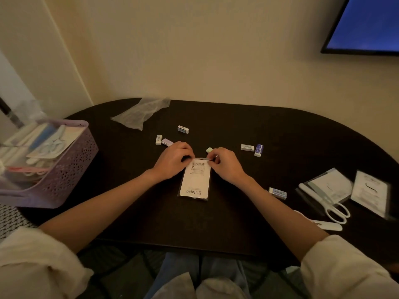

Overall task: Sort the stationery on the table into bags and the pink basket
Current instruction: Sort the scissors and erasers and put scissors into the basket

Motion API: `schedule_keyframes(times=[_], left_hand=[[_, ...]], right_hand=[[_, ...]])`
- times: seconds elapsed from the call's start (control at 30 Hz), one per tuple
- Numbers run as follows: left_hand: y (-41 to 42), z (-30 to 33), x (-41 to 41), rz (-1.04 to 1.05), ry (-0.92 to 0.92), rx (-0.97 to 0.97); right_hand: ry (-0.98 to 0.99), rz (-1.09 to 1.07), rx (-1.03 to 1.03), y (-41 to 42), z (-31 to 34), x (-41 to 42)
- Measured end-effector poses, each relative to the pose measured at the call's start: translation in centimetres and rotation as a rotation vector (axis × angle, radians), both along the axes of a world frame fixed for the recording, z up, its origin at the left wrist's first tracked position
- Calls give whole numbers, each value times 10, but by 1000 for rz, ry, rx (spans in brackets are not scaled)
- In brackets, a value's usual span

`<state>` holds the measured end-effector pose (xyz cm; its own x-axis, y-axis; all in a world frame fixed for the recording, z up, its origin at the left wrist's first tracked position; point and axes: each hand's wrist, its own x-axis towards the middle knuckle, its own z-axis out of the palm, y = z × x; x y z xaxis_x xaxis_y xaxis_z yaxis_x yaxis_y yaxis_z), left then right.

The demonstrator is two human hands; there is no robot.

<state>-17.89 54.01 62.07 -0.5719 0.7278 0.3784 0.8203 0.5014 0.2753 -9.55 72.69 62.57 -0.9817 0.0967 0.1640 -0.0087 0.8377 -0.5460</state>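
From the head view, the left hand (172, 161) and right hand (224, 164) meet at the far end of a flat clear bag (195, 182) holding a white card, lying mid-counter (237, 223). Both hands' fingers curl and pinch its top edge. Small erasers (183, 129) lie scattered beyond. The pink basket (62, 169) stands at the left, white scissors (332, 205) at the right.
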Motion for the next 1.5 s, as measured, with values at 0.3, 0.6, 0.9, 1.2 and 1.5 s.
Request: schedule_keyframes(times=[0.3,0.6,0.9,1.2,1.5], left_hand=[[-5,2,8,-74,88,-38],[-18,5,14,-99,43,-172],[-14,12,17,-149,120,-290],[16,19,9,103,-317,-120],[26,36,2,70,-560,-302]], right_hand=[[23,45,108,-2,-1,7],[-20,169,265,0,2,23],[-19,271,478,1,7,27],[-100,205,360,2,5,34],[-148,93,153,0,2,36]])
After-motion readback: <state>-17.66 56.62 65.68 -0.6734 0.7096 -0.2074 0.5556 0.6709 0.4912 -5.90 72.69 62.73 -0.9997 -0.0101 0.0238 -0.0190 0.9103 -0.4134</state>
